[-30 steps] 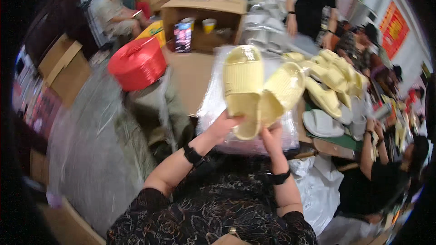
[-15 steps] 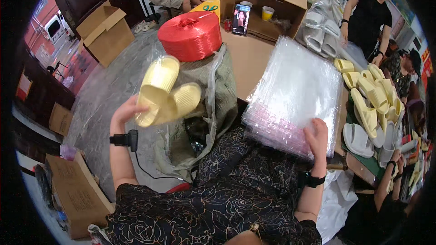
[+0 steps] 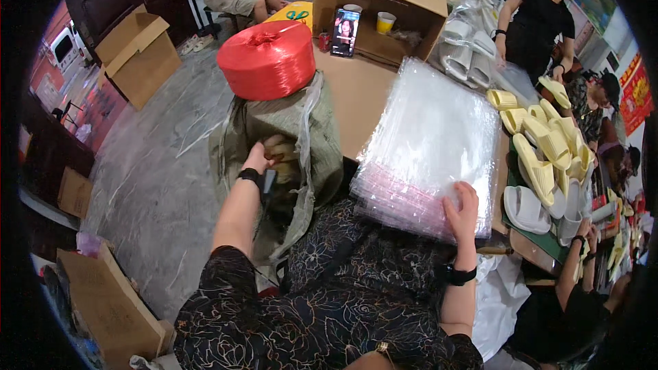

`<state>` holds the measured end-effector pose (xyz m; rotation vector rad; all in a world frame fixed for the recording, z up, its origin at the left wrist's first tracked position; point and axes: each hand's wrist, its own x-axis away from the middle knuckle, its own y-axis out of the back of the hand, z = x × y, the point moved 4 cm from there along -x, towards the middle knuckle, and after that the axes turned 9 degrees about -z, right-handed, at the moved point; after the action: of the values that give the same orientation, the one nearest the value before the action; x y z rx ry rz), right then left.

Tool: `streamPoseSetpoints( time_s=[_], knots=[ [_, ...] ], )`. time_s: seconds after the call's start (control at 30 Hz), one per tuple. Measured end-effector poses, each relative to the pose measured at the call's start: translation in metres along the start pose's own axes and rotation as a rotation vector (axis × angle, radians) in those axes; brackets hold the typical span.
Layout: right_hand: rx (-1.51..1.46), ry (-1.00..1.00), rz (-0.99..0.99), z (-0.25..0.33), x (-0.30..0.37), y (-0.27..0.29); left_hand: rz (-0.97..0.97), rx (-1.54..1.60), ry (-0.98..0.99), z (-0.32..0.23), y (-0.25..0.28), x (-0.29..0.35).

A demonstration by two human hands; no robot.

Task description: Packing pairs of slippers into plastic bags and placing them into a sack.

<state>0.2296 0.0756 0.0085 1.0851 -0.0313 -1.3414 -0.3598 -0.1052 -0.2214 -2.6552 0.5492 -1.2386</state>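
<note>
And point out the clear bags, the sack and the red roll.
Clear bags (image 3: pixel 433 140), head view: middle of the pile's upper face.
Sack (image 3: pixel 325 154), head view: wall right of its opening.
Red roll (image 3: pixel 267 67), head view: middle of its side.

Slippers (image 3: pixel 279 151): yellowish, blurred and shadowed, in the sack's mouth at the left hand (image 3: pixel 256 159); whether gripped, cannot tell.
Sack (image 3: pixel 321 138): greenish grey, creased, mouth gaping toward the wearer, left of the bags.
Bags (image 3: pixel 439 123): clear, glossy, stacked flat and slanted on the counter (image 3: pixel 348 89), near end pinkish, under the right hand (image 3: pixel 463 212).
</note>
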Motion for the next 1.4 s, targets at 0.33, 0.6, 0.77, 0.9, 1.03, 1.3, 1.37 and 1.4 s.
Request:
streamPoseSetpoints(
  time_s=[0.33,0.6,0.77,0.9,1.03,1.3,1.37,1.4],
  knots=[
    [-0.008,0.008,-0.024,-0.005,0.003,-0.001,-0.314,-0.459,-0.197,0.121,0.037,-0.007],
    [-0.012,0.035,-0.062,-0.003,0.007,-0.008,-0.508,-1.476,-0.817,-0.030,-0.024,0.142],
    [0.065,0.031,-0.078,0.003,0.005,0.003,-0.082,-1.058,-1.586,-0.041,-0.169,0.350],
    [-0.008,0.075,-0.077,0.011,0.003,-0.009,0.635,-0.916,-1.786,0.024,-0.244,0.402],
    [-0.010,0.038,-0.086,0.012,0.006,0.001,0.773,-1.199,-1.845,0.096,-0.301,0.377],
    [-0.158,-0.234,-0.518,-0.060,-0.041,0.090,0.728,-1.604,-1.597,0.124,-0.297,0.328],
    [-0.236,-0.489,-0.766,-0.121,-0.063,0.118,0.718,-1.604,-1.627,0.122,-0.298,0.328],
    [-0.209,-0.562,-0.862,-0.181,-0.066,0.144,0.754,-1.583,-1.648,0.126,-0.309,0.334]
  ],
)
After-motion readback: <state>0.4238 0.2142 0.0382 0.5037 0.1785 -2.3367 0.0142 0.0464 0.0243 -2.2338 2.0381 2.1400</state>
